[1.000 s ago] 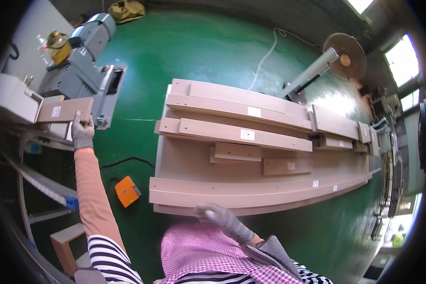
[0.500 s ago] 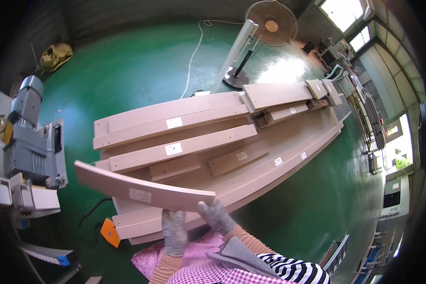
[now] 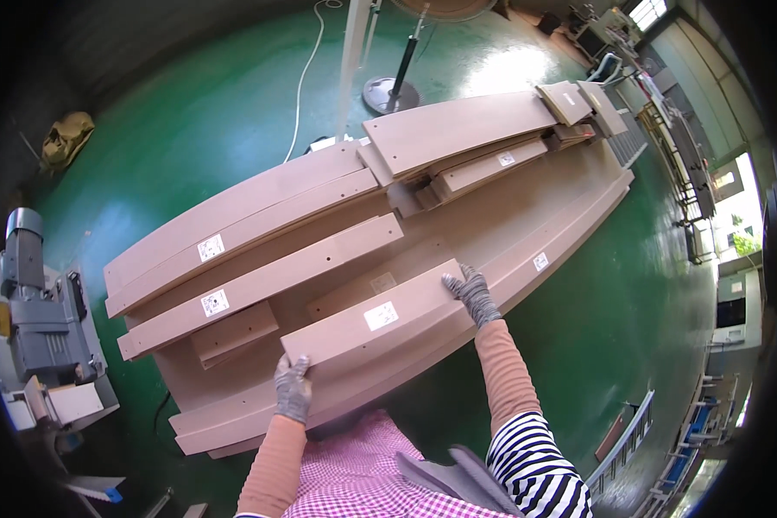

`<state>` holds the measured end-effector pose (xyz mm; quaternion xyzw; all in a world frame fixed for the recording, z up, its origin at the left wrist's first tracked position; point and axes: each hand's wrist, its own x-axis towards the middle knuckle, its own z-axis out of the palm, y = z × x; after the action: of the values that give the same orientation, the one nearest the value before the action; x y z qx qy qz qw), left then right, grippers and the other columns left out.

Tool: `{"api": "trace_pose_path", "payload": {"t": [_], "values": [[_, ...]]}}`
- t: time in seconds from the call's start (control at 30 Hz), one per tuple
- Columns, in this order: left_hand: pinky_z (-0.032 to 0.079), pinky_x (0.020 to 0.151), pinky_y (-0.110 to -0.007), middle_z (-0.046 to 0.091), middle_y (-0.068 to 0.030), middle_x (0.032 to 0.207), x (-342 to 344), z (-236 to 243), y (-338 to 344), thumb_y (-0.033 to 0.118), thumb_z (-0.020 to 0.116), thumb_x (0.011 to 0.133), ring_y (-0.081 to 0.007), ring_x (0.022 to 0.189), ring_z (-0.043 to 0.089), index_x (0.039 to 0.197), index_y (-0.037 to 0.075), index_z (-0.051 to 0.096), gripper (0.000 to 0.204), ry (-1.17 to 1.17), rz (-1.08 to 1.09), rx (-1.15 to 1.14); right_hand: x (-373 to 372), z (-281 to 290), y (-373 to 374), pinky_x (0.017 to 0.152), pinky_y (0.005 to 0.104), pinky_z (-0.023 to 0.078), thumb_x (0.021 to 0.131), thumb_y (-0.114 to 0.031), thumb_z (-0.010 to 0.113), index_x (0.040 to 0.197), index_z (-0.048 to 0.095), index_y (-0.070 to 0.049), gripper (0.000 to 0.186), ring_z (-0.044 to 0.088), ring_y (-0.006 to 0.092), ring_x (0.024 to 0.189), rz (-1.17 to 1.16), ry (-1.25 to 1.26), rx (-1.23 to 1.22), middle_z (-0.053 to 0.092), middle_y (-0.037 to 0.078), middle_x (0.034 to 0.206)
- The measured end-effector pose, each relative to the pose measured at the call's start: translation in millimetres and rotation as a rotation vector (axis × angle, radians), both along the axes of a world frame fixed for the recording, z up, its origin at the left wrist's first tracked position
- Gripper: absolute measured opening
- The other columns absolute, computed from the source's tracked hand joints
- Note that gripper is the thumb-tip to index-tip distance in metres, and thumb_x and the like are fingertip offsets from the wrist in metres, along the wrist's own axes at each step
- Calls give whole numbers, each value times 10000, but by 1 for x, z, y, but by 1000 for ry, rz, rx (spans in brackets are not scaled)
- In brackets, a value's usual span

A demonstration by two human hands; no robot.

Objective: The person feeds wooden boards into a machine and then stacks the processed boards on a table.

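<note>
A flat light-brown board (image 3: 341, 333) with a white label is held between my two gloved hands, above the near long boards. My left hand (image 3: 293, 390), in a grey glove, grips its lower left corner with the thumb on top. At the opposite end, my right hand (image 3: 473, 296) is closed on the board's right edge; its other fingers are partly hidden beneath. Just behind lies a labelled long board (image 3: 276, 281), and a short board (image 3: 233, 332) rests below it. Under the held board's far edge, another labelled board (image 3: 414, 263) is partly covered.
Stacked long boards (image 3: 276, 194) line the far side of the pile, with a wide board (image 3: 466, 125) to their right. A fan stand (image 3: 390, 95) stands on the green floor behind. At left is a grey motor machine (image 3: 47, 302); a blue ladder-like frame (image 3: 626, 436) lies right.
The board has swung from the left to lie in front of me over the pile. My hands have moved apart to its two ends, the right one farther right and away.
</note>
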<state>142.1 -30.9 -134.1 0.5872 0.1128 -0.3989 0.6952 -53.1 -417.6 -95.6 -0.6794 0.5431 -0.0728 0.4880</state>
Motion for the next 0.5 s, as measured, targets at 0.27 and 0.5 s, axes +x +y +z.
{"api": "trace_pose_path", "payload": {"t": [0.27, 0.5], "values": [[464, 957, -344, 608, -179, 1206, 17, -84, -58, 145, 719, 804, -296, 1102, 590, 1315, -15, 498, 579, -635, -343, 720, 43, -74, -61, 1026, 407, 416, 751, -320, 778, 1285, 533, -6, 665, 519, 375, 1194, 353, 398, -540, 555, 223, 1269], [394, 1028, -327, 581, -198, 1258, 21, -81, -66, 176, 719, 803, -297, 1191, 535, 1360, -35, 448, 654, -406, -203, 599, 46, -164, -64, 1039, 379, 390, 710, -243, 779, 1379, 399, 18, 812, 496, 338, 1217, 74, 237, -282, 516, 219, 1297]]}}
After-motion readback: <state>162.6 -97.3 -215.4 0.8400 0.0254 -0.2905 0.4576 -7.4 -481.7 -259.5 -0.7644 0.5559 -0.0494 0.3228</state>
